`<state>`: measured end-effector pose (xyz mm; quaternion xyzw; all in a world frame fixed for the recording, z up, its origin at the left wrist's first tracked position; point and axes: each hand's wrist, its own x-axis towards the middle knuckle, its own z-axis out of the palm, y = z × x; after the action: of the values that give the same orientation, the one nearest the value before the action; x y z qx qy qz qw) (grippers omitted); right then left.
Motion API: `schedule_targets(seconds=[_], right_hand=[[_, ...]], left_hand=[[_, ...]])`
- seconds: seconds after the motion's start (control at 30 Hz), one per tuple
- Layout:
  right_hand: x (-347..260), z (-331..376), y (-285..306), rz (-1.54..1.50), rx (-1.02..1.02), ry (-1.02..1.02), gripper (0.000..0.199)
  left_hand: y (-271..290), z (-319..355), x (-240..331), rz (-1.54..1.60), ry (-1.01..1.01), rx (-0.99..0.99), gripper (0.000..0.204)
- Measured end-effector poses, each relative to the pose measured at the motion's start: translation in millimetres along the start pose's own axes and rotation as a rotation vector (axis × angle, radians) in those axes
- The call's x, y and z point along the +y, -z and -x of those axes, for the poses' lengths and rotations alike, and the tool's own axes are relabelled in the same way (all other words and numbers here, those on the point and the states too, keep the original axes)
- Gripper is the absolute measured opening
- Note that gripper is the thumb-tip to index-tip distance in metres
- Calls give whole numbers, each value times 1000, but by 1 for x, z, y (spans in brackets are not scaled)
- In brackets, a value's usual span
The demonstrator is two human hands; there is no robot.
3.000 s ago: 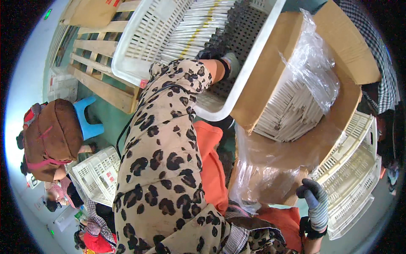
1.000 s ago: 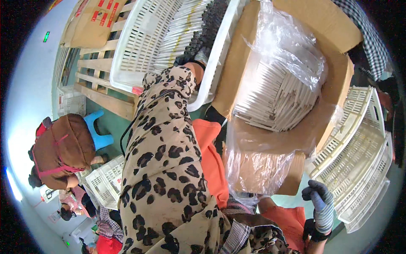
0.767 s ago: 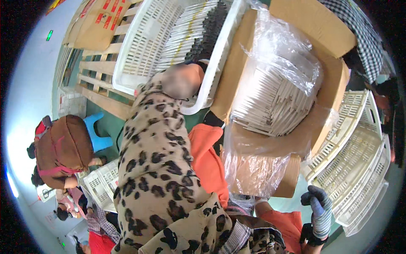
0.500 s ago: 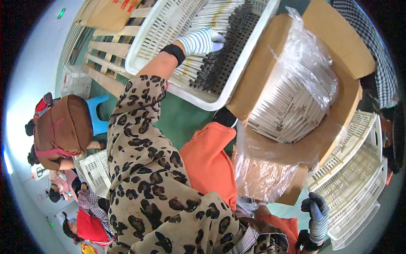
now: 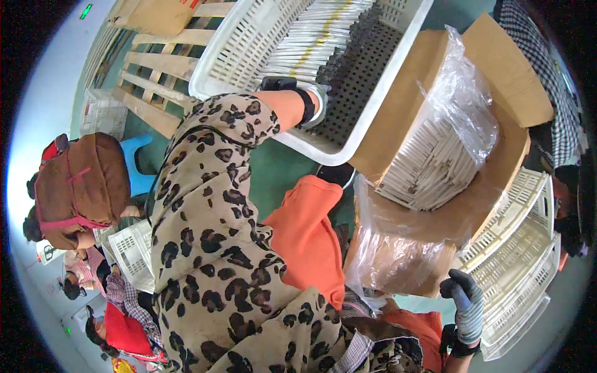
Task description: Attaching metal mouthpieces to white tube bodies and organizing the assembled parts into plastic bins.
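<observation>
My left hand (image 5: 316, 107) reaches down into a white plastic crate (image 5: 341, 156). A striped glove covers it, a black band circles the wrist, and the fingers are hidden behind the wrist. Close to it lie rows of thin white sticks (image 5: 311, 46) with dark ends and a yellow stripe across them. My right hand (image 5: 465, 304), in a striped glove with dark fingertips, is at the lower right with curled fingers; nothing shows in it. It is near a cardboard box (image 5: 398, 273) lined with clear plastic, which holds many white sticks (image 5: 429, 165).
White slatted crates (image 5: 510, 267) are stacked at the right. Wooden pallets (image 5: 161, 62) stand at the upper left, near a blue stool (image 5: 138, 165). Other people (image 5: 87, 193) sit along the left side. A checked cloth (image 5: 528, 56) hangs at the upper right.
My left hand has moved down toward the crate's near end and turned, so its fingers no longer show. The view has shifted slightly. My right hand has stayed about where it was.
</observation>
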<state>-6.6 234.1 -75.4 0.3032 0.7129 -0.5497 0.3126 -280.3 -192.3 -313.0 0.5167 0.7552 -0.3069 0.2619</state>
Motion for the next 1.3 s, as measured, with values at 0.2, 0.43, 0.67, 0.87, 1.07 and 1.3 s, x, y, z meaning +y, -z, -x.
schedule_targets(seconds=[0.2, 0.43, 0.67, 0.87, 1.07, 1.3], right_hand=[[-5, 21, 12, -75, 52, 65, 28], [-3, 24, 31, 35, -28, 148, 27], [41, 35, 69, -210, 234, 359, 27], [58, 33, 74, -300, 167, 390, 29], [49, 35, 65, -338, 83, 489, 28], [92, 28, 70, -406, 184, 315, 30]], left_hand=[[35, -10, -11, 136, 20, 35, 19], [302, 140, 118, 431, -305, 567, 19], [171, 83, -15, 221, 529, 503, 29], [314, 78, 94, 578, 202, 807, 33], [290, -27, 124, 569, -4, 313, 37], [208, -177, 221, -130, -554, 227, 18]])
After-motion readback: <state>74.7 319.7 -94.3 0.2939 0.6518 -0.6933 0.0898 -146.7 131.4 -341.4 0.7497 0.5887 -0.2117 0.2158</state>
